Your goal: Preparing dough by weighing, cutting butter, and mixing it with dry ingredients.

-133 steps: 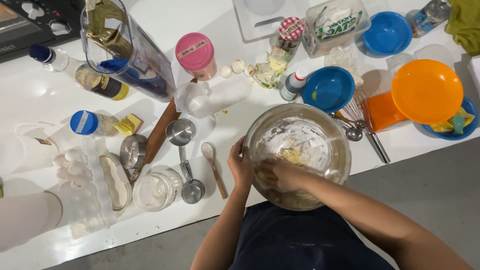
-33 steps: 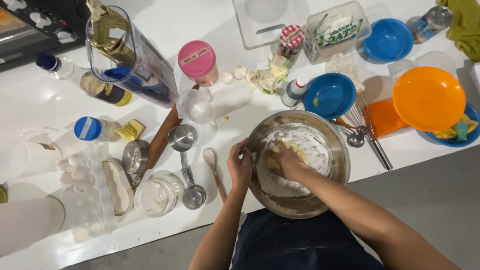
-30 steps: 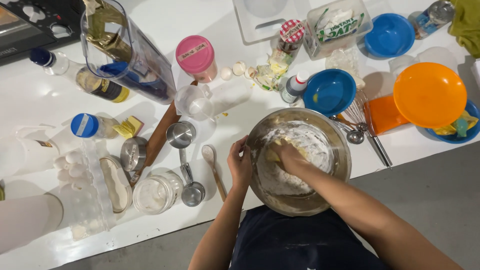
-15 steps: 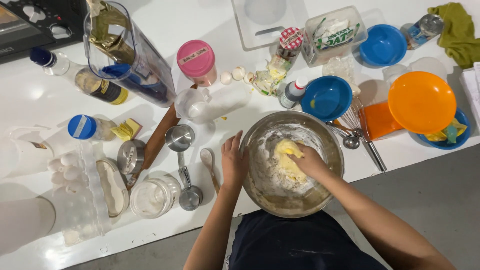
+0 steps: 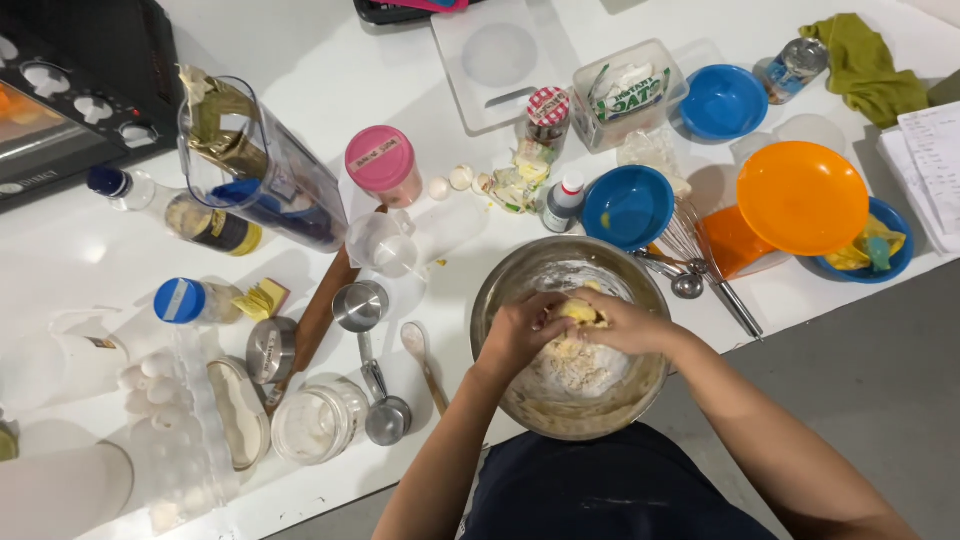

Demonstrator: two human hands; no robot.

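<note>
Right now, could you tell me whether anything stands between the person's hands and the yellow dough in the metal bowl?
Nothing visible does: the left hand and right hand already grip the yellow dough above the metal bowl.

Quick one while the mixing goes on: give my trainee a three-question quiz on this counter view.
1. True or false: both hands are inside the round steel mixing bowl.
2. What do the left hand and right hand hold between them?
A. a wire whisk
B. a lump of pale yellow dough
C. a wooden spoon
3. Fill in: the small blue bowl nearest the mixing bowl sits just beyond its ___ rim.

Key
1. True
2. B
3. Far
</note>
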